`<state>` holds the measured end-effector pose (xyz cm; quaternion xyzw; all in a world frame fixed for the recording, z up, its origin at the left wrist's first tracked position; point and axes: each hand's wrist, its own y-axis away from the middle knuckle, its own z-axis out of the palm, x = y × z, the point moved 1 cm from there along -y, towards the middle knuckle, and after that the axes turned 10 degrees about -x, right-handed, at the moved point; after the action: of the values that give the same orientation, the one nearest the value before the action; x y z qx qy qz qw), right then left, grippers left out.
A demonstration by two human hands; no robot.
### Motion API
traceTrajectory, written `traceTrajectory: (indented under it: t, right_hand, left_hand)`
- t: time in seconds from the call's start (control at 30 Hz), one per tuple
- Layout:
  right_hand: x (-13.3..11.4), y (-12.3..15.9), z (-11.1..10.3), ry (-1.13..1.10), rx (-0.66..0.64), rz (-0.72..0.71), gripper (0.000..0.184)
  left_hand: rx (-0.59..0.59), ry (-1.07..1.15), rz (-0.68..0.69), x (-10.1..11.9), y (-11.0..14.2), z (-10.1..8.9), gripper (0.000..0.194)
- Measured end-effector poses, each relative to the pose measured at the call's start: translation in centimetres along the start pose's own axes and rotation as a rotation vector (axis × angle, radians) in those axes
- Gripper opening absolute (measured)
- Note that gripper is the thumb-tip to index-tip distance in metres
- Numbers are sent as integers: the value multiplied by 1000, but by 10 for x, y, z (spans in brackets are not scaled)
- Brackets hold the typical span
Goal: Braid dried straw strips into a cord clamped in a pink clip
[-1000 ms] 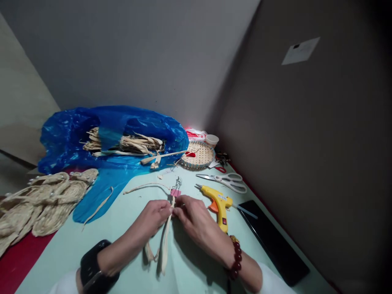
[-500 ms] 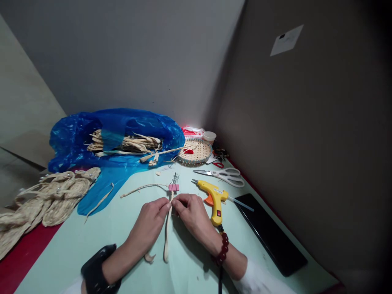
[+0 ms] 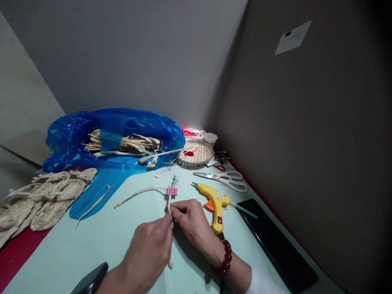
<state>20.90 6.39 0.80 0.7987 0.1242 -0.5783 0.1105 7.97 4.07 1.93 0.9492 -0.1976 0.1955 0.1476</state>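
A pale dried plant-fibre strand (image 3: 169, 199) runs toward me from a pink binder clip (image 3: 172, 192) on the table. My right hand (image 3: 193, 222) pinches it between thumb and forefinger just below the clip. Closed round the strand a little nearer to me is my left hand (image 3: 150, 249), its back turned up and hiding most of its fingers. The strand's loose end (image 3: 170, 264) shows beyond the left hand. Another thin twisted strand (image 3: 137, 192) leads left from the clip across the table.
A yellow hot glue gun (image 3: 217, 206), scissors (image 3: 226, 178) and a black slab (image 3: 277, 245) lie to the right. Behind are a round woven tray (image 3: 199, 155) and a blue plastic bag (image 3: 70, 134) holding dried fibre (image 3: 134, 143). Woven fibre slippers with pearly beads (image 3: 58, 204) lie left.
My left hand has slid down the strand toward me and turned its back upward, covering more of it. My right hand stays pinched near the clip. The view has shifted slightly.
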Motion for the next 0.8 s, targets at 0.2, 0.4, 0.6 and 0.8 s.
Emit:
traceTrajectory:
  t: [0.2, 0.4, 0.6, 0.8]
  right_hand:
    - [-7, 0, -1, -131, -76, 36, 25]
    - [-7, 2, -2, -148, -52, 53, 22]
    - [-6, 4, -1, -132, -40, 35, 28]
    - [-4, 4, -3, -32, -64, 3, 28]
  left_hand:
    - [-178, -185, 11, 8, 4, 2, 38]
    - [-21, -45, 49, -3, 2, -16, 36]
    - [-100, 690, -18, -27, -22, -24, 24]
    - [-294, 899, 12, -26, -31, -6, 33]
